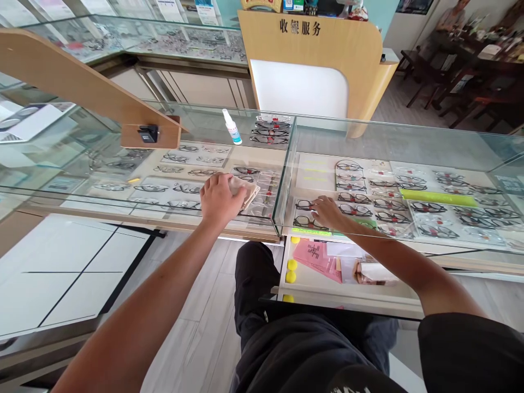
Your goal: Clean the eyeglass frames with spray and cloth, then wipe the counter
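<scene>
My left hand (221,199) is closed around a folded, pale beige cloth (250,191) at the top of the left glass case. Rows of eyeglasses on trays show beneath and around it. My right hand (326,212) reaches among the frames in the right section, its fingers curled at the side of a dark-rimmed pair of eyeglasses (303,204). Another dark pair (309,221) lies just below that one. The fingertips are small in view, and part of their contact with the eyeglasses is hidden.
A white spray bottle (232,128) stands on the glass counter, beside stacked eyeglasses (270,131). An open drawer (352,295) with pink envelopes (317,256) juts out in front of me. A wooden board (82,82) slants across the left. One person sits at the far right.
</scene>
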Action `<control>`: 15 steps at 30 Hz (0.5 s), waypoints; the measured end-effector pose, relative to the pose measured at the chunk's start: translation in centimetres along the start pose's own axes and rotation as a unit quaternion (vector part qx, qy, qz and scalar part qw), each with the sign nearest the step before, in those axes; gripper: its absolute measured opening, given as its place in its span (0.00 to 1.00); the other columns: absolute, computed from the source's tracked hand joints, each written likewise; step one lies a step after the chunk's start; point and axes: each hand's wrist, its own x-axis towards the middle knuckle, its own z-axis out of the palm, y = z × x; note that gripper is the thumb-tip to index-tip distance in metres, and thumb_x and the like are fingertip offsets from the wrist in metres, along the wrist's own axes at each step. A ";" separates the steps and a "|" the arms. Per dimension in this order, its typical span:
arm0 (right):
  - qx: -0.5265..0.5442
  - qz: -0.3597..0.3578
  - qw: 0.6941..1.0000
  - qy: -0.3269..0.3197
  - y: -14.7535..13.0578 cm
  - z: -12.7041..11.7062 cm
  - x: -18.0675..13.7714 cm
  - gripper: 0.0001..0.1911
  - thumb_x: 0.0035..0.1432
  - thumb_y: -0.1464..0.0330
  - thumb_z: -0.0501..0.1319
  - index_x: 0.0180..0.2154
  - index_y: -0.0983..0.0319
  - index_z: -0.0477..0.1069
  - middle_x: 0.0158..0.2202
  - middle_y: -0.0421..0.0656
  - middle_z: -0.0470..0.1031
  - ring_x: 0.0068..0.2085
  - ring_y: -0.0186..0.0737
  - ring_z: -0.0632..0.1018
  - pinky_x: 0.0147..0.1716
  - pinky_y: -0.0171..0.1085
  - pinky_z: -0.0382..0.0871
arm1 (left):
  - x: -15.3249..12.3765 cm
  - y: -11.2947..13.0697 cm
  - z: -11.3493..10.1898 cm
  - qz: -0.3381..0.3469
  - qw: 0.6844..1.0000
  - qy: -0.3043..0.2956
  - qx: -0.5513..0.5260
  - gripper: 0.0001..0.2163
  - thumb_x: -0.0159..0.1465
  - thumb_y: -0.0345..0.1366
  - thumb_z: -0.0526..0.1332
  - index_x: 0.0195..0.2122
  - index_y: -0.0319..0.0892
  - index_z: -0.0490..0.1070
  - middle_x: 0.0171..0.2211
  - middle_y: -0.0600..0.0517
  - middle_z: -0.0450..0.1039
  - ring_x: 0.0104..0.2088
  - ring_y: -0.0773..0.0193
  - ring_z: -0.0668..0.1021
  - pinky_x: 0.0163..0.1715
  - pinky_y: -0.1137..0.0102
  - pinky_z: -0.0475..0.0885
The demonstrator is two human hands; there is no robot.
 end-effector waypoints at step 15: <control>0.009 -0.020 1.000 0.002 -0.3 0.3 -0.5 0.20 0.72 0.61 0.62 0.55 0.63 0.85 0.66 0.56 0.78 0.69 0.61 0.71 0.68 0.53 0.62 | 0.2 -0.5 0.2 0.003 1.000 -0.011 -0.007 0.25 0.69 0.49 0.59 0.65 0.45 0.70 0.69 0.38 0.70 0.70 0.37 0.69 0.71 0.45 0.63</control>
